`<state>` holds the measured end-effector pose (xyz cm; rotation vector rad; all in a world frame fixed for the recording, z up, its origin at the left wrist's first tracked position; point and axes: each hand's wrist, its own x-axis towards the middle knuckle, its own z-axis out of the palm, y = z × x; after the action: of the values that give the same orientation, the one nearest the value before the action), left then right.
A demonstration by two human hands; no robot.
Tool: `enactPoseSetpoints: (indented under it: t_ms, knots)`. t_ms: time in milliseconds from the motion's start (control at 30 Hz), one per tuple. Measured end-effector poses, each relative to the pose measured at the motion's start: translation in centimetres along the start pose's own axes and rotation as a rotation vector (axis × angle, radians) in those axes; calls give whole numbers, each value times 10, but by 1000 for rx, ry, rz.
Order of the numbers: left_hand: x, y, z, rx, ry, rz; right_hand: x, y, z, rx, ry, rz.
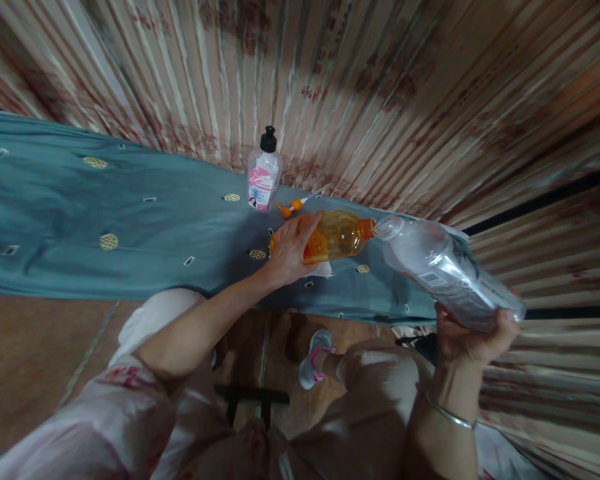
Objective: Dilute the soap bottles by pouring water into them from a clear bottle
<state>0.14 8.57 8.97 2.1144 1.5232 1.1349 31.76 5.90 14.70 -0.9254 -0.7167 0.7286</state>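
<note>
My left hand (291,250) is wrapped round an orange see-through bottle (337,235), tipped sideways with its open neck pointing right. In my right hand (473,337) lies a large clear plastic bottle (445,267), tilted so its uncapped mouth faces up and left. The two mouths meet or nearly meet; I cannot tell whether they touch. Behind my left hand an orange pump top (291,208) with a pale tube rests on the cloth. Beside it stands a clear bottle with a pink label and black cap (264,175). A small white piece (321,270) shows under the orange bottle.
A teal cloth with yellow patterns (145,220) covers the long, narrow surface in front of me. Pleated, flowered curtains (300,87) hang close behind it. Dark bars (545,200) run at the right. Below are my legs, a grey shoe (314,360) and the brown floor (35,347).
</note>
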Motion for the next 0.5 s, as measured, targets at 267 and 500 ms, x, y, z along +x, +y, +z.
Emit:
enactPoseSetpoints:
  t_ms: [267, 500]
  knots:
    - [0, -3, 1, 9, -7, 3, -2, -2, 3, -3, -16, -18]
    - [1, -3, 2, 15, 1, -4, -3, -3, 5, -46, -16, -13]
